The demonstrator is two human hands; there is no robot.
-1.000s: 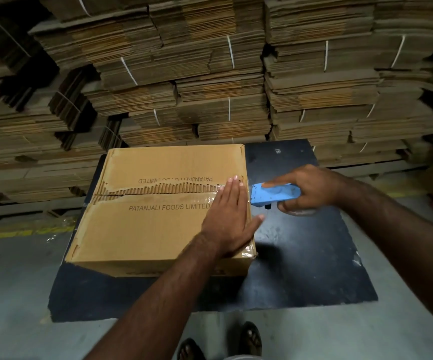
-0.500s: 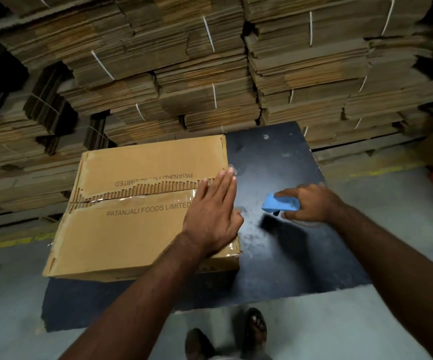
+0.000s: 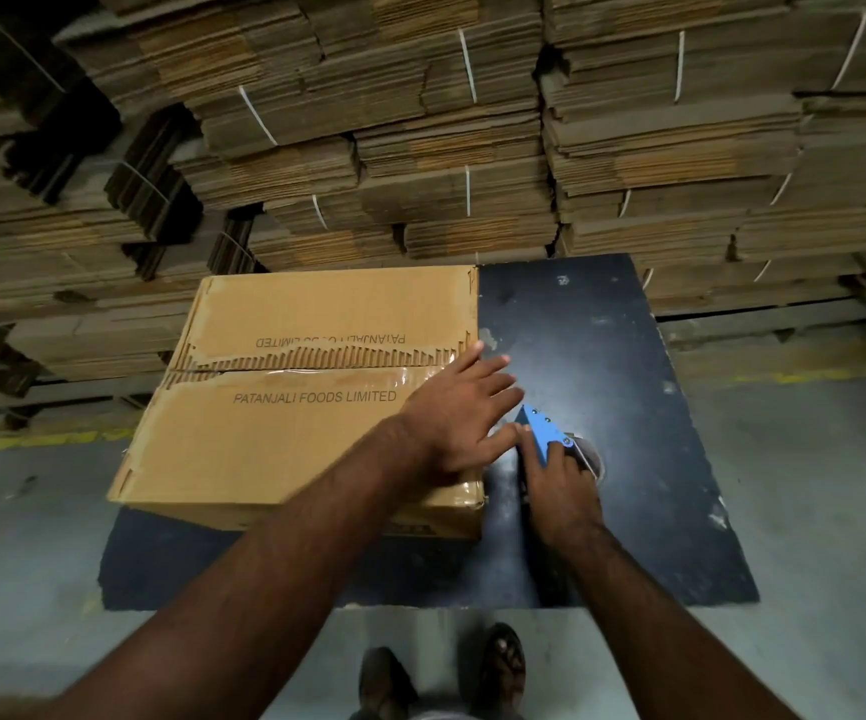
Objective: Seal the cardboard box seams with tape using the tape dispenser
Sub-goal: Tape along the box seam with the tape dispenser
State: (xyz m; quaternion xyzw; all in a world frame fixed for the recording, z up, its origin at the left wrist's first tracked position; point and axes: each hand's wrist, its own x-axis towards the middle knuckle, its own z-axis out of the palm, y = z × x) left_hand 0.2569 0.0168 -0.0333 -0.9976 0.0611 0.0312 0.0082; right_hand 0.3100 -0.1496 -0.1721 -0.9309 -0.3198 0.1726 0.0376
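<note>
Right hand [image 3: 558, 478] brought tape dispenser [image 3: 542, 433] beside box [image 3: 274, 444], left hand [image 3: 459, 415] stays flat

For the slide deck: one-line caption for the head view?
Left hand flat on the taped cardboard box, right hand gripping the blue tape dispenser beside its right edge.

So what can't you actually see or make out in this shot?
- Tape roll: head view, hidden behind the right hand gripping the blue tape dispenser.
- Cardboard box right end of the seam: covered by the left hand.
- Box's far flap lettering: partly torn away.
</note>
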